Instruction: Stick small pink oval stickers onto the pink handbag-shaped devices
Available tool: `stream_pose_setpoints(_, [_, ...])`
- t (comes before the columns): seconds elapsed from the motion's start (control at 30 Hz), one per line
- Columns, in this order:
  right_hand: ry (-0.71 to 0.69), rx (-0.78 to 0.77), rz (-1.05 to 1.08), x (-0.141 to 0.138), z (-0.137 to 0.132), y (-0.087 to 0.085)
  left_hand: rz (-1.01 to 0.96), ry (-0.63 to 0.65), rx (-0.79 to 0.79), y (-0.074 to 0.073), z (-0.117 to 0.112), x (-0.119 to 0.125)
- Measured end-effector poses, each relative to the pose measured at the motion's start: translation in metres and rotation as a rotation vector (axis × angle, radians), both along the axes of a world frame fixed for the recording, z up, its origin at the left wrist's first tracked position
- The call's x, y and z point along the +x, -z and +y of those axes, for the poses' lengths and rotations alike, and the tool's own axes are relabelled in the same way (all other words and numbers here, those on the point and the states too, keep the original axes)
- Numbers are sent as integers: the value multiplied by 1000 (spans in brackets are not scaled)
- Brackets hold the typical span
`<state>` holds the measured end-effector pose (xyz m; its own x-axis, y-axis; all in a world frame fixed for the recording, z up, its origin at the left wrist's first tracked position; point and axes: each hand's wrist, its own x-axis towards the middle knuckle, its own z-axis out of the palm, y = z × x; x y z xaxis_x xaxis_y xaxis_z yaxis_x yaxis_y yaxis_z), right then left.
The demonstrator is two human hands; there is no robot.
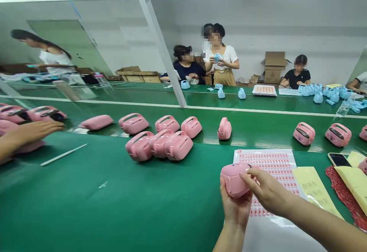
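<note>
My left hand (pixel 236 208) cups a small pink radio-shaped plastic case (pixel 233 181) from below, its fingers closed around it. My right hand (pixel 269 191) is at the case's right side, fingers bent against it; whether a small piece is pinched there is hidden. Under the hands lies a white sheet of small red-and-pink stickers (pixel 266 156), partly covered by the right forearm. Beside it is a yellow backing sheet (pixel 314 185) with faint marks.
Several pink cases (pixel 179 145) stand in a cluster on the green table (pixel 114 206); more line the belt (pixel 263 126) beyond. A co-worker's hand (pixel 34 131) reaches in from the left near a white stick (pixel 64 154). A phone (pixel 339 159) lies right. People handle blue cases opposite.
</note>
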<state>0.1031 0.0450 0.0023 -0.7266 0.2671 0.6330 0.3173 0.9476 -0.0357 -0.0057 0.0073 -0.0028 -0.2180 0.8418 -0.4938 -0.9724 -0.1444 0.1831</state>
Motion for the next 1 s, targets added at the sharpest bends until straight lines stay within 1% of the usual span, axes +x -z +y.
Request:
stream_pose_setpoints(0.13, [-8,-37,-146,9,-3,4,18,34,-56,3,-5,4])
stream_pose_setpoints(0.23, [-10,-83,-175,18,-6,3,37,84,-91,5,-7,9])
stream_pose_setpoints(0.3, [-28,-175,-178,23,-7,-1,45,108,-85,4,-8,12])
stream_pose_setpoints(0.47, [-66,-504,-230,30,-6,-21,47,171,-73,0,-12,16])
stream_pose_setpoints(0.53, [-86,-578,-240,31,-5,-27,30,196,-66,-1,-14,16])
stream_pose_setpoints(0.6, [-119,-611,-249,31,-4,-30,8,215,-48,-2,-16,16])
stream_pose_setpoints(0.73, [-151,-653,-260,31,-3,-31,-21,258,-46,-4,-17,16])
stream_pose_setpoints(0.87, [-147,-692,-250,31,-2,-31,-35,255,-50,-6,-16,17])
stream_pose_setpoints(1.0, [-117,-712,-262,31,2,-30,-27,251,-58,-4,-14,18])
